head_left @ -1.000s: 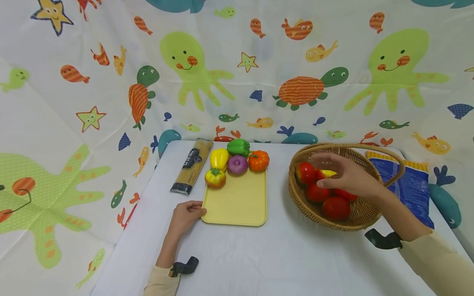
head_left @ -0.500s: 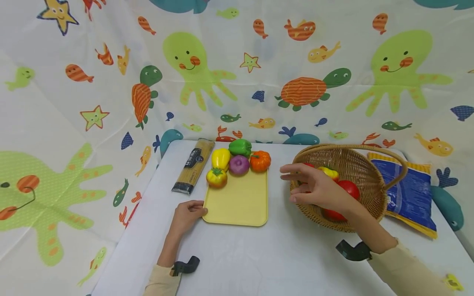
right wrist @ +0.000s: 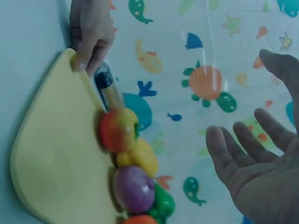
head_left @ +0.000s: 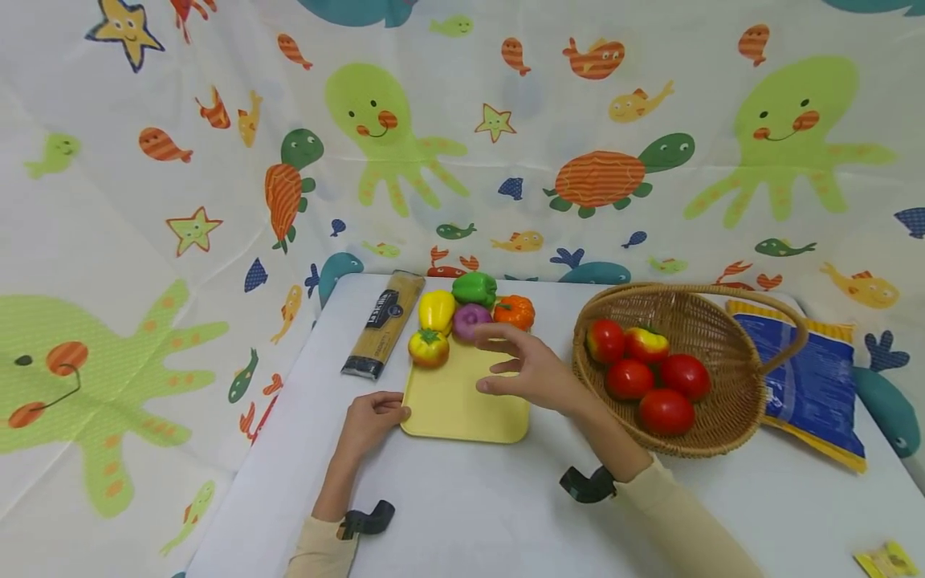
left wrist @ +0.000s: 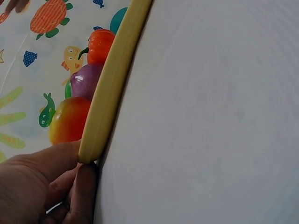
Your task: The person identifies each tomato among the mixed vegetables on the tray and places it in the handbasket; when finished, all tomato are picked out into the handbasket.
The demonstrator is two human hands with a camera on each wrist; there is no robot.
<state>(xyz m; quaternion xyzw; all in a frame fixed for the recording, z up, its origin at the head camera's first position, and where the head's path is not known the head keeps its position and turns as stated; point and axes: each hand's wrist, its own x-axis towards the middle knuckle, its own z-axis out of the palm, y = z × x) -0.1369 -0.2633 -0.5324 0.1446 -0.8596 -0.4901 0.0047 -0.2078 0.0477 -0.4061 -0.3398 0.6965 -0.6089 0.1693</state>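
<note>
Since a second ago your right hand [head_left: 531,371] has left the round wicker basket [head_left: 723,433] of red tomatoes [head_left: 663,410] and now hovers, fingers spread and empty, over the flat yellow plastic tray [head_left: 462,409] near the bench's far left corner. Your left hand [head_left: 370,417] grips the tray's near left corner.

From the left wrist, thumb and fingers [left wrist: 81,186] pinch the tray's rim [left wrist: 110,88].

From the right wrist, your open palm [right wrist: 254,163] faces the toy vegetables [right wrist: 133,189].

Left hand [left wrist: 44,186] at yellow tray [left wrist: 110,84] corner
</note>
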